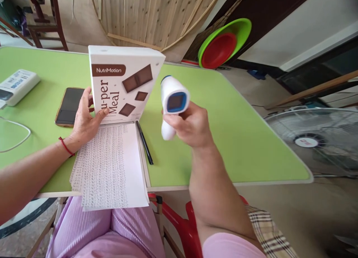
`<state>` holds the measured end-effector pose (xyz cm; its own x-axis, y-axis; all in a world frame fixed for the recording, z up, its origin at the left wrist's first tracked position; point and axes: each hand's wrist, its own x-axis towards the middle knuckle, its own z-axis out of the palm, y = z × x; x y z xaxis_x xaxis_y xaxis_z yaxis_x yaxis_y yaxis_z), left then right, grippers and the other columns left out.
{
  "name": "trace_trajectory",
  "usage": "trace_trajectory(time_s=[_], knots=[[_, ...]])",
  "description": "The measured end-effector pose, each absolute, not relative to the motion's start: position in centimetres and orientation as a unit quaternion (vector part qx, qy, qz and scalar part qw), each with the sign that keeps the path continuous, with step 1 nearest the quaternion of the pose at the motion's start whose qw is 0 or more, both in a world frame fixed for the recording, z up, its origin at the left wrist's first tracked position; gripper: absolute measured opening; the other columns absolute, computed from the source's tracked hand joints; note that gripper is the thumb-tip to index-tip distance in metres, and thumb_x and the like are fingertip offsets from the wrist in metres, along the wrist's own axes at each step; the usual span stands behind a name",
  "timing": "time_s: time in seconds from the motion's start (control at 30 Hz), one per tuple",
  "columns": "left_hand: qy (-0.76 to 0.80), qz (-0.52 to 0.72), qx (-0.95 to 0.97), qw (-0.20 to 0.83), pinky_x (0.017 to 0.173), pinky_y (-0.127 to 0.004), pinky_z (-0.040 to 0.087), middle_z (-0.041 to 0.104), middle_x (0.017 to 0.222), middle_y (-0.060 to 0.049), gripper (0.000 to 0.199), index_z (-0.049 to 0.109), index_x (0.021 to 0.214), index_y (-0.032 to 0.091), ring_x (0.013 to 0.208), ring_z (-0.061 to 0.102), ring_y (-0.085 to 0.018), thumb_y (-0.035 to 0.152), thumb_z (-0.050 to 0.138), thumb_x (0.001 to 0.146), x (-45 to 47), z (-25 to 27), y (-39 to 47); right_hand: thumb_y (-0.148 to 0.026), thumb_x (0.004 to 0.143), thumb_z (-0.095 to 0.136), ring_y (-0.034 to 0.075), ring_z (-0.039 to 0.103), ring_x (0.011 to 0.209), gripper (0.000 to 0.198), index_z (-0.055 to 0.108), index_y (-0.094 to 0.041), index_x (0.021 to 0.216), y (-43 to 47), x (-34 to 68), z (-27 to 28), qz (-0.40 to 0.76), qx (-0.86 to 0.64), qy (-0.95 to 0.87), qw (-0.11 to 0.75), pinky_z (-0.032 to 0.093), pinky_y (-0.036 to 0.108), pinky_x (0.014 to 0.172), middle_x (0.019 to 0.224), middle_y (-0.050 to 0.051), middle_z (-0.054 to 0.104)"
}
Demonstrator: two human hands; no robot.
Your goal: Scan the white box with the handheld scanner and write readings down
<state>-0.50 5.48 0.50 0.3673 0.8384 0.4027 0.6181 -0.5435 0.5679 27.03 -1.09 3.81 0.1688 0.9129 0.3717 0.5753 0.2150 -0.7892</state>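
My left hand [88, 114] grips the lower left edge of a white NutriMotion box [112, 90], thumb across its front. The box stands upright on the green table, chocolate pieces printed on its face. In my right hand [192, 125] is a white infrared thermometer [170, 90], held by its handle above the table, its blue-framed screen facing me and dark. Handwritten paper sheets [112, 168] lie below the box and hang over the table's front edge. A black pen [144, 143] rests along their right side.
A phone [69, 105] lies left of the box, and a white power bank [21, 84] with a cable [28, 129] farther left. Beyond the green table [223, 138] are a floor fan [310, 140] at right and green and red basins [243, 30] at the back.
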Motion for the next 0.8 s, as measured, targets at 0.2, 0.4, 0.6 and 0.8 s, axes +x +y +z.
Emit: trace_trajectory(time_s=[0.2, 0.4, 0.6, 0.8], knots=[[0.393, 0.467, 0.740, 0.283, 0.073, -0.036, 0.060, 0.071, 0.116, -0.010, 0.051, 0.056, 0.128, 0.022, 0.098, 0.070, -0.025, 0.064, 0.051, 0.100, 0.0, 0.4, 5.4, -0.034, 0.066, 0.062, 0.017, 0.057, 0.059, 0.011, 0.061, -0.022, 0.065, -3.2, 22.0, 3.9, 0.426, -0.469, -0.593, 0.496, 0.047, 0.033, 0.052, 0.064, 0.001, 0.062], [0.429, 0.441, 0.755, 0.225, 0.070, -0.039, 0.056, 0.072, 0.104, -0.008, 0.050, 0.062, 0.124, 0.023, 0.092, 0.065, -0.027, 0.066, 0.051, 0.099, -0.5, -0.1, 5.9, -0.039, 0.067, 0.063, 0.015, 0.046, 0.057, 0.025, 0.046, -0.024, 0.055, -3.0, 20.5, 3.1, 0.438, -0.514, -0.574, 0.462, 0.040, 0.031, 0.052, 0.056, -0.002, 0.046], [0.423, 0.423, 0.760, 0.254, 0.070, -0.038, 0.057, 0.071, 0.112, -0.010, 0.051, 0.060, 0.128, 0.022, 0.103, 0.065, -0.029, 0.064, 0.056, 0.098, -0.7, 0.0, 5.9, -0.042, 0.065, 0.065, 0.015, 0.048, 0.061, 0.024, 0.051, -0.024, 0.056, -2.7, 20.2, 2.6, 0.451, -0.536, -0.544, 0.462, 0.042, 0.031, 0.054, 0.059, -0.001, 0.051], [0.411, 0.425, 0.774, 0.229, 0.067, -0.036, 0.056, 0.071, 0.111, -0.010, 0.050, 0.060, 0.128, 0.022, 0.101, 0.065, -0.028, 0.062, 0.054, 0.100, -0.7, -0.1, 6.0, -0.044, 0.068, 0.065, 0.016, 0.052, 0.063, 0.024, 0.059, -0.023, 0.059, -2.5, 20.3, 2.2, 0.462, -0.527, -0.548, 0.456, 0.044, 0.031, 0.056, 0.061, 0.000, 0.057]])
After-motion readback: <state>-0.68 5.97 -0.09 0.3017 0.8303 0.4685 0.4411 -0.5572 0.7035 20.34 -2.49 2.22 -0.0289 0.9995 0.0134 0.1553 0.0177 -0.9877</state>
